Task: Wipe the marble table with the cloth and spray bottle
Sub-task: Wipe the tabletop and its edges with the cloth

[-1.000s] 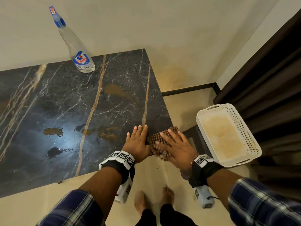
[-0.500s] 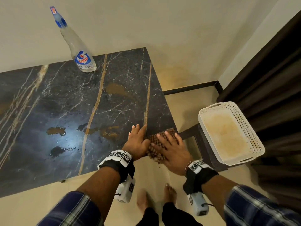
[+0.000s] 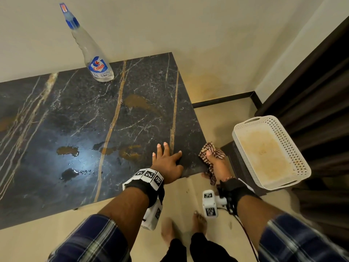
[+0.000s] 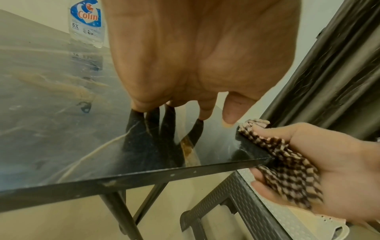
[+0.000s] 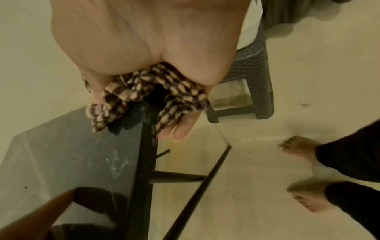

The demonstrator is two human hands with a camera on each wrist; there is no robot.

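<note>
Two hands are seen at the near right corner of the marble surface (image 3: 94, 120) in the head view. The left hand (image 3: 167, 163) is laid flat there, fingers spread, nothing held. The right hand (image 3: 215, 164) is wrapped round the checked cloth (image 3: 208, 149) at the right edge. The spray bottle (image 3: 94, 59) is stood at the far edge, well apart, nearer the left hand. Brown wet patches (image 3: 68, 150) are left of both hands, so the cloth would probably be drawn leftward.

From the left wrist, the cloth (image 4: 287, 172) is seen folded over the corner, thumb above, fingers below.

From the right wrist, the cloth (image 5: 131, 91) is shown bunched in the grip, straddling the edge.
</note>
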